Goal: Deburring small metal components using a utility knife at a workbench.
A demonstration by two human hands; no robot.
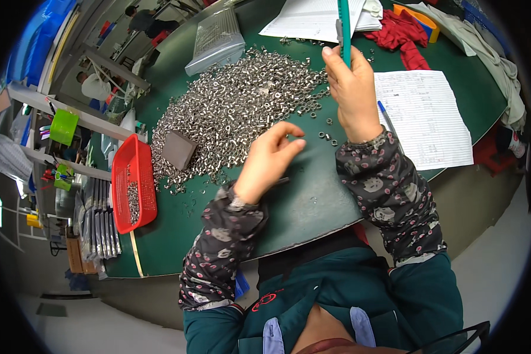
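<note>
A large heap of small metal rings (236,100) covers the middle of the green table. My right hand (354,88) is closed around a long green utility knife (345,29) with a grey slider on its side, held upright at the far edge of the view. Its upper end is cut off by the frame. At the near edge of the heap, my left hand (269,159) hovers with thumb and fingers apart and nothing visible between them. A brown block (178,150) rests on the rings to its left. A few loose rings (328,137) lie between my hands.
Left of the heap stands a red plastic basket (120,183) with some rings inside. A clear plastic bag (215,38) lies beyond the heap. To the right are a lined sheet (427,118), a blue pen (386,115) and a red cloth (400,35). More papers (303,20) lie at the back.
</note>
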